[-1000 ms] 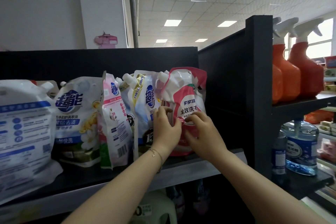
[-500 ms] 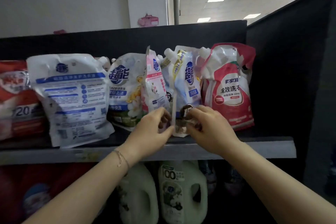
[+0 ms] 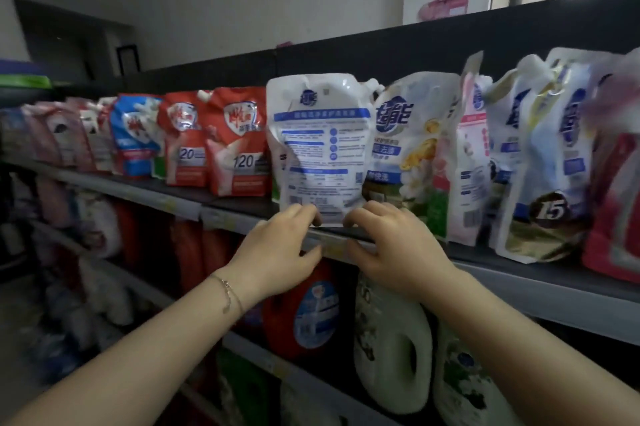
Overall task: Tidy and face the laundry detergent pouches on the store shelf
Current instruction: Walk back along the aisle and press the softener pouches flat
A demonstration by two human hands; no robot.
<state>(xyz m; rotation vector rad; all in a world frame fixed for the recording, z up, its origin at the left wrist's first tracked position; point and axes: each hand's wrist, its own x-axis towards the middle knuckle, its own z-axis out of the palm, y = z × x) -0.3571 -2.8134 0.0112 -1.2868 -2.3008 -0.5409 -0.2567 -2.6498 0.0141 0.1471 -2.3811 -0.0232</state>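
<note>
The left hand (image 3: 277,252) has its fingers (image 3: 301,214) curled onto the lower left corner of a white plastic pouch with blue print (image 3: 318,148), and the right hand (image 3: 391,252) grips the lower right corner the same way, so both hands are clamped on the pouch's bottom edge, close together but not touching. Both thumbs hang lower, in front of the grey metal shelf edge (image 3: 519,290). The pouch stands upright at the front of the black shelf with its fine-print side facing outward. Far to its left a row of pink pouches (image 3: 52,135) is blurred, followed by a blue and red pouch (image 3: 136,138) and two red pouches marked 120 (image 3: 239,148), the nearer one just beside the held pouch. To its right, touching it, stands a white and blue pouch with yellow flowers (image 3: 412,148), then a narrow pink and white pouch (image 3: 471,162) turned edge-on, a pale blue pouch with a gold base marked 15 (image 3: 547,176), and a blurred pink and red pouch (image 3: 616,200) at the frame's edge. On the shelf below, a red plastic jug (image 3: 304,315) and a white plastic jug with a handle (image 3: 391,349) show between the forearms. Both bare forearms reach up from the lower corners and converge at the pouch; the left wrist wears a thin chain bracelet (image 3: 227,290).
</note>
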